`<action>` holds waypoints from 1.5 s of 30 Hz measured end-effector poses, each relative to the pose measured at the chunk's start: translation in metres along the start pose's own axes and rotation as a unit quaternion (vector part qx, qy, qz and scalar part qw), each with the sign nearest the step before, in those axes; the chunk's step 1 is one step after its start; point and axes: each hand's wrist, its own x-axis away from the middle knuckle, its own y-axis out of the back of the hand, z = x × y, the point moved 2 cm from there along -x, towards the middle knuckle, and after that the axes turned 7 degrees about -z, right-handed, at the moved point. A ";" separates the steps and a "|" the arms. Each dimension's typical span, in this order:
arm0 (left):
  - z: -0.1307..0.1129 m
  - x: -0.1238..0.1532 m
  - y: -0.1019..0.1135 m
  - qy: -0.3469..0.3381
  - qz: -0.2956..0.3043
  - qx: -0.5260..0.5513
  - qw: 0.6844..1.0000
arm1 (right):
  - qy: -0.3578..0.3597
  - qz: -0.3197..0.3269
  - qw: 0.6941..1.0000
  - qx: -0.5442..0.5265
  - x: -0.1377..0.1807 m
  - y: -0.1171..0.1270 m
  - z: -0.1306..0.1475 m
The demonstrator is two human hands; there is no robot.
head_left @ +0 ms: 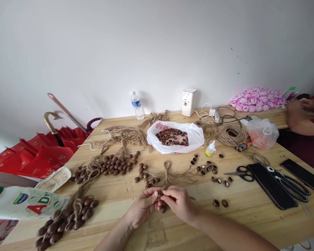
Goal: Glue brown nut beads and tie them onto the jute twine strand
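My left hand [144, 206] and my right hand [178, 202] meet at the near middle of the wooden table [251, 223]. Both are closed in a pinch on a brown nut shell [162, 208] strung on a jute twine piece [167, 176], whose loop and frayed strands lie just beyond my fingers. Loose nut shells [143, 173] lie to the left of the twine, more [208, 168] to its right. A white plastic bag of shells [176, 137] stands open behind.
Finished twine bunches with shells [68, 216] lie at the left, by a white bottle [23, 202]. Scissors [274, 177], two phones [272, 186], a glue bottle [210, 149], and a twine coil [229, 135] sit right. Another person's hands [299, 104] rest at the far right.
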 end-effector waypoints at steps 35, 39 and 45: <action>0.004 -0.002 0.000 -0.019 -0.077 -0.004 0.997 | 0.030 0.023 0.999 -0.005 -0.005 -0.003 -0.003; 0.003 -0.002 0.000 -0.016 -0.072 -0.002 0.997 | 0.022 0.026 0.999 -0.006 -0.006 -0.004 -0.004; -0.001 0.000 -0.002 -0.007 -0.033 0.016 0.999 | 0.027 0.015 1.000 0.002 -0.006 -0.006 -0.007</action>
